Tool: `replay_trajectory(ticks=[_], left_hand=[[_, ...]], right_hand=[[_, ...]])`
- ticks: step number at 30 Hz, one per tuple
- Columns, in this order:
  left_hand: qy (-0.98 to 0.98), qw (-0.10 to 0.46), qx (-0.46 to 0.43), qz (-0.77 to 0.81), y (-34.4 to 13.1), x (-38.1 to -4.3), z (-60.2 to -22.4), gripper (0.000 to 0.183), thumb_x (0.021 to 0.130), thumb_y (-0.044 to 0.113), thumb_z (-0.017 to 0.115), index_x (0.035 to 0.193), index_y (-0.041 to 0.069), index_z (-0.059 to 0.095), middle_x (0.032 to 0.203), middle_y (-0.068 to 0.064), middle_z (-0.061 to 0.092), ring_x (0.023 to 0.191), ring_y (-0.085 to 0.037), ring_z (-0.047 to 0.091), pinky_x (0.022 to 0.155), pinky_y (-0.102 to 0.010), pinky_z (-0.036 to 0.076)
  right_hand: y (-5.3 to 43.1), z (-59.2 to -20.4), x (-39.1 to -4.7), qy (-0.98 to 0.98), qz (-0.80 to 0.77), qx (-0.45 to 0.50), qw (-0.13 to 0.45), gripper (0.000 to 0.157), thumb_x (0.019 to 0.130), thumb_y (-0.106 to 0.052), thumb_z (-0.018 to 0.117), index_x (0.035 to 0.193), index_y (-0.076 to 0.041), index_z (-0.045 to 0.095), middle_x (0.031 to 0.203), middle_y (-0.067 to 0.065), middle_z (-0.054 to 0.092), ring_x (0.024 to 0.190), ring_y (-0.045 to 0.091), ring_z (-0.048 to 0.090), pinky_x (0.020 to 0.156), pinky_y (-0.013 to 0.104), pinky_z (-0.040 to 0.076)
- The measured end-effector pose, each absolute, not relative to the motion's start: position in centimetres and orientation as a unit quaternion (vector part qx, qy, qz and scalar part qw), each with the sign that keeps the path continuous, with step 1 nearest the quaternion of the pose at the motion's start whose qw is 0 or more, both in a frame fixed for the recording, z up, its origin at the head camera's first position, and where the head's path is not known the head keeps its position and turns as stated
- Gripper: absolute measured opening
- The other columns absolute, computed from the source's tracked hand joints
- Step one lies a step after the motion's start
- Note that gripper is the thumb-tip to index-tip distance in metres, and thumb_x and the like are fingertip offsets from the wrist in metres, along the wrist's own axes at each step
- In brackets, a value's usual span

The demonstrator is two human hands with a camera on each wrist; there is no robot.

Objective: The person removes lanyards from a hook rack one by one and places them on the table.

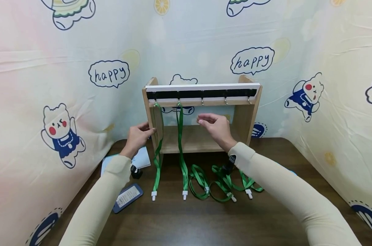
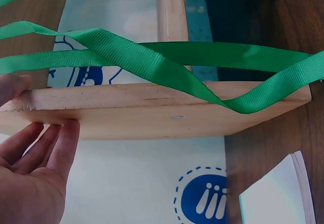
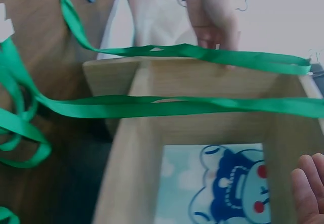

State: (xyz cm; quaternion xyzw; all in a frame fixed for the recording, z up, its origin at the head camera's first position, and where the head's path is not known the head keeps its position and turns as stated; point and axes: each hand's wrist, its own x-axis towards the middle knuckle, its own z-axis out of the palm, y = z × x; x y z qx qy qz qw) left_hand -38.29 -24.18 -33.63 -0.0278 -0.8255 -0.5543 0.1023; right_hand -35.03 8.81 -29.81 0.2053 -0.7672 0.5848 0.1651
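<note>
My left hand [image 1: 138, 138] holds the left side panel of a small wooden rack [image 1: 247, 119]. In the left wrist view, the thumb lies on one face of the panel [image 2: 126, 123] and the fingers press the other. Two green lanyards hang from the rack's left hooks: one [image 1: 158, 167] by the left panel, another [image 1: 181, 143] on the second hook. My right hand [image 1: 218, 130] hovers before the rack below the bare middle hook [image 1: 202, 101], its fingers loosely bent with nothing between them. Only its fingers [image 3: 305, 183] enter the right wrist view.
Three more green lanyards lie on the table below the rack: a looped one [image 1: 199, 181], a second [image 1: 222, 186] and one at the right [image 1: 246, 182]. A blue card holder [image 1: 128, 198] and white paper [image 1: 142, 158] lie left. Patterned cloth [image 1: 189, 44] surrounds the table.
</note>
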Motion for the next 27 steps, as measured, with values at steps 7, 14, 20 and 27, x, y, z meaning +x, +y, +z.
replay_trajectory(ticks=[7,14,20,27], left_hand=[[-0.825,0.105,-0.027,-0.554,-24.4,-38.2,-33.6,0.065,0.092,0.038,0.074,0.149,0.015,0.052,0.143,-0.013,0.061,0.129,-0.029,0.058,0.108,-0.049,0.051],[-0.825,0.108,-0.03,-0.554,-24.5,-38.3,-33.9,0.065,0.093,0.038,0.073,0.149,0.016,0.052,0.141,-0.013,0.062,0.129,-0.028,0.058,0.109,-0.049,0.05],[-0.827,0.109,-0.036,-0.55,-24.5,-38.3,-34.1,0.063,0.094,0.037,0.072,0.149,0.013,0.052,0.14,-0.014,0.062,0.128,-0.029,0.059,0.108,-0.049,0.051],[-0.828,0.108,-0.037,-0.548,-24.2,-38.1,-33.8,0.065,0.094,0.038,0.071,0.15,0.012,0.05,0.142,-0.015,0.06,0.131,-0.03,0.057,0.11,-0.049,0.049]], right_hand=[[7.5,-27.1,-34.7,-0.768,0.581,0.215,0.165,0.026,0.096,-0.024,0.072,0.12,-0.015,0.075,0.117,0.005,0.077,0.106,0.015,0.074,0.096,0.034,0.059],[5.5,-26.0,-35.2,-0.782,0.555,0.209,0.19,0.028,0.095,-0.025,0.072,0.122,-0.016,0.075,0.115,0.002,0.078,0.106,0.014,0.074,0.095,0.035,0.059],[3.9,-26.0,-35.3,-0.785,0.551,0.212,0.188,0.029,0.096,-0.023,0.071,0.124,-0.018,0.074,0.117,0.001,0.078,0.107,0.013,0.074,0.096,0.034,0.059],[2.5,-26.3,-35.5,-0.784,0.566,0.187,0.173,0.03,0.096,-0.026,0.072,0.125,-0.021,0.074,0.116,0.0,0.078,0.105,0.012,0.074,0.093,0.035,0.059]])
